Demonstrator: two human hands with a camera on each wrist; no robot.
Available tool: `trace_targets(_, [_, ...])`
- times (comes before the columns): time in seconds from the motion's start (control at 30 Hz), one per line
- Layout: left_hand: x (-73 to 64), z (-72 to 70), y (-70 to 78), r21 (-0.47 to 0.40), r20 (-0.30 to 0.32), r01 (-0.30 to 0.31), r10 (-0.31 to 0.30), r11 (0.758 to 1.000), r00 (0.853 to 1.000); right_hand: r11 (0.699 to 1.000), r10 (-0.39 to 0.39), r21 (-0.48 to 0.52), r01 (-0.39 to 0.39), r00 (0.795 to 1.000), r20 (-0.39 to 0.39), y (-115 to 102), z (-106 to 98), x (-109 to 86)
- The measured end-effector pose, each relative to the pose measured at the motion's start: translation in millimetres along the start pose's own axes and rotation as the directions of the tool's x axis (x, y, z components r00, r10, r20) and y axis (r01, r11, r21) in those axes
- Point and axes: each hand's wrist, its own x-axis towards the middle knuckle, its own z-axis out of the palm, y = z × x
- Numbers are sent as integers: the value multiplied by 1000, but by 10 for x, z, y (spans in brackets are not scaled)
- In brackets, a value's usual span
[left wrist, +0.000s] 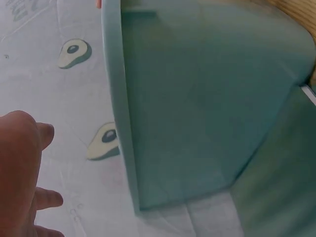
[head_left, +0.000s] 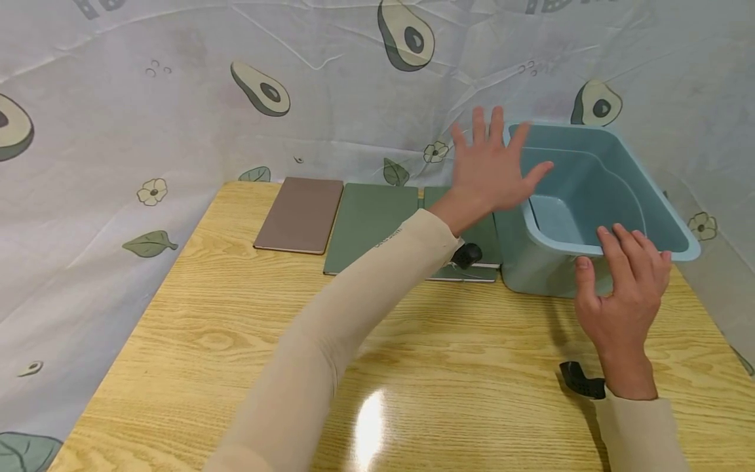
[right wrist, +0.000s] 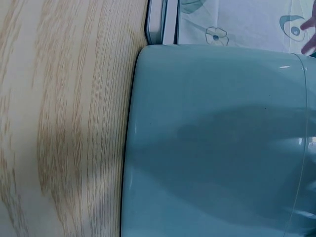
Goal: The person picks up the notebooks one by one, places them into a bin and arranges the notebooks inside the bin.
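Note:
A blue-grey plastic bin [head_left: 554, 216] stands upright on the right of the table. My left hand [head_left: 492, 167] has its fingers spread beside the bin's left rim, above the books, holding nothing. Its thumb and some fingers [left wrist: 47, 197] show at the left edge of the left wrist view. At the front rim, my right hand [head_left: 625, 285] has its fingers extended over the edge, with the thumb just below the rim. In the right wrist view, a shadow falls across the bin's front wall [right wrist: 212, 148].
Left of the bin, a brown notebook [head_left: 301, 216] and a green book [head_left: 371, 223] lie flat in a row. More green books [head_left: 483, 229] lie against the bin's left side, partly under my left arm. A patterned cloth [head_left: 330, 85] hangs behind the wooden table [head_left: 236, 341].

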Motion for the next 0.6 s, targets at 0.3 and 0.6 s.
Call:
trace_targets(0.3, [-19,8,-240,-11,-25,3,-3,1000,1000,1000,9,7,-9,1000,-7,16,3,-13])
trace_targets(0.6, [-52,47,-454,-57,-27,46,-47,997,999,1000,3,0,-3,1000,7,58,7,-45])
